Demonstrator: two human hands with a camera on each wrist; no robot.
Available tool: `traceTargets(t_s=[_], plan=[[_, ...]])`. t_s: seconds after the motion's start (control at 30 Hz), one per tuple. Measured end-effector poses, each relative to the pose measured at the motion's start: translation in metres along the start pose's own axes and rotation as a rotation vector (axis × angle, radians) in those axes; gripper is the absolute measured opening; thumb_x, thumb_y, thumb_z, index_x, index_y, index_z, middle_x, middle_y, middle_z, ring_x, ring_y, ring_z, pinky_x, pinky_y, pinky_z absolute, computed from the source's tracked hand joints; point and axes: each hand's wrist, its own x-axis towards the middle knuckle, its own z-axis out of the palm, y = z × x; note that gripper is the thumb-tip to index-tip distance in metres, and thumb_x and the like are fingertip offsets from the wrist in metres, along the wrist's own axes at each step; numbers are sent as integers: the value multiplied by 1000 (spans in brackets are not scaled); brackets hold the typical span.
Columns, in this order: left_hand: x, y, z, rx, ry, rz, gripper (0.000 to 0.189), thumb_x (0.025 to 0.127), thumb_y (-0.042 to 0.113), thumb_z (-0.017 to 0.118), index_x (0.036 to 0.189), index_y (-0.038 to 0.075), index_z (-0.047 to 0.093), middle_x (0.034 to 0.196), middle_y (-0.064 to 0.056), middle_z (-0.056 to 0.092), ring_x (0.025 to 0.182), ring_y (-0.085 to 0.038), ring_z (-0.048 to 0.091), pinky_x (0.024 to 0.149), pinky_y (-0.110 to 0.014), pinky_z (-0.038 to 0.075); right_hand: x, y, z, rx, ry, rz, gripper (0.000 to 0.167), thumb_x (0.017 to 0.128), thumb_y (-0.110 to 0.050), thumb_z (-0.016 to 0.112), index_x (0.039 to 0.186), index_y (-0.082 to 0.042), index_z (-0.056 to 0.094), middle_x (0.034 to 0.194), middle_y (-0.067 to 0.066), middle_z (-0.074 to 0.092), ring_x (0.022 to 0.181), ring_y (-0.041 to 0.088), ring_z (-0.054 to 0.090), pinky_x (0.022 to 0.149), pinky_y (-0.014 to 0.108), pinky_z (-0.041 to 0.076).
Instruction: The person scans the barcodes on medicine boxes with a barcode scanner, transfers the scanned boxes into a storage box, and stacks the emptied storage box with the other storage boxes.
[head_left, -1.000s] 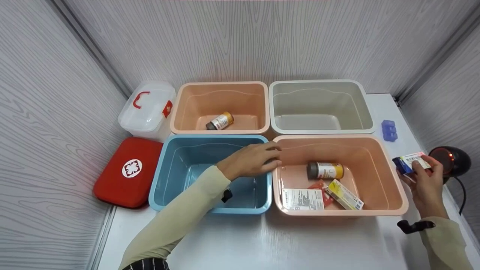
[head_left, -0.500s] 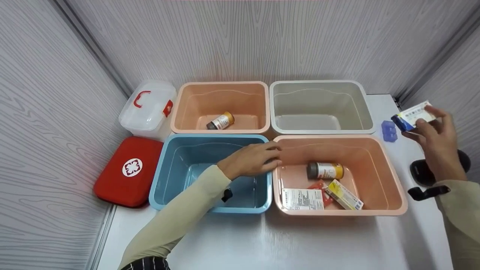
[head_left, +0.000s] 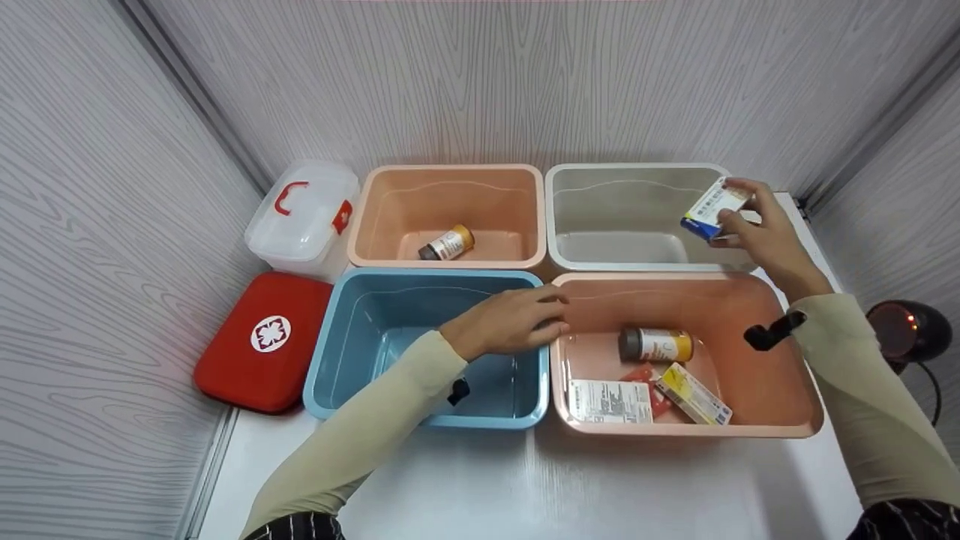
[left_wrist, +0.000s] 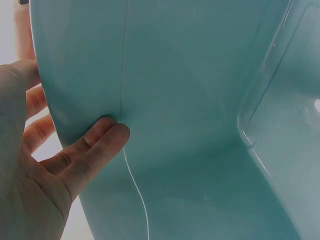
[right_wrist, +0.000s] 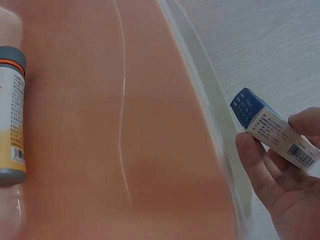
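My right hand point(head_left: 763, 229) pinches a small white-and-blue medicine box point(head_left: 716, 208) between thumb and fingers, above the right side of the grey bin point(head_left: 559, 217). The right wrist view shows the blue end of the medicine box point(right_wrist: 248, 107) and a barcode on its side. My left hand point(head_left: 504, 322) rests over the rim between the blue bin point(head_left: 319, 360) and the front peach bin point(head_left: 690, 430). In the left wrist view, straight fingers of the left hand point(left_wrist: 55, 170) touch the blue inner wall point(left_wrist: 190, 90); others lie beyond the rim.
The front peach bin holds a pill bottle point(head_left: 656, 345), a yellow-and-white box point(head_left: 694, 394), a white printed box point(head_left: 611, 401) and something red. Another bottle point(head_left: 448, 244) lies in the back peach bin point(head_left: 356, 217). A red case point(head_left: 255, 345), clear lidded box point(head_left: 300, 217) and black scanner point(head_left: 904, 330) stand at the sides.
My right hand has lifted the medicine box from beside the black scanner and carried it up and left over the grey bin. The left hand has stayed on the rim.
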Motion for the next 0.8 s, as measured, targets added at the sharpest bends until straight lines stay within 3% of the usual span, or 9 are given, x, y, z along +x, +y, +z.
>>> traceTargets(t_s=[0.17,0.3,0.37,0.47,0.57,0.67,0.8], plan=[[0,0,0,-4,0,-2,50,116,44,49,156,16,60,165,-6,52,144,-25,58,123,-41,49,21,4,23,-245,-58,63,64,115,-20,51,174,-22,25,140,13,45,93,3,69,83,22,65],[1,0,-1,-5,4,11,49,116,42,50,156,15,61,164,-7,52,142,-24,59,123,-40,49,30,9,36,-280,-82,46,73,114,-16,51,177,-22,13,155,28,41,93,2,69,83,18,63],[1,0,0,-10,7,20,48,115,40,50,155,15,61,164,-8,53,142,-24,59,123,-40,50,28,9,42,-268,-80,8,75,114,-18,54,177,-24,12,160,29,39,100,4,68,86,15,61],[1,0,0,-14,7,19,48,115,41,50,155,15,61,163,-7,53,141,-24,59,122,-40,50,20,3,52,-246,-80,-58,70,114,-23,57,175,-24,23,158,22,45,113,7,65,92,13,59],[0,0,0,-6,18,31,48,116,41,50,154,15,62,161,-7,54,139,-23,61,121,-40,51,8,-5,64,-249,-118,-130,56,114,-23,59,166,-14,43,147,9,58,116,8,65,92,13,58],[0,-1,1,0,33,41,46,116,39,51,152,14,63,160,-7,56,137,-23,62,120,-39,52,-6,-11,76,-225,-211,-192,40,113,-14,60,150,0,59,133,3,68,111,7,70,90,15,59],[0,-2,2,-9,36,46,48,116,40,50,152,12,63,160,-7,56,136,-24,63,120,-40,53,-25,-18,90,-269,-330,-246,28,110,-9,64,135,3,70,126,9,75,114,2,70,99,13,55]])
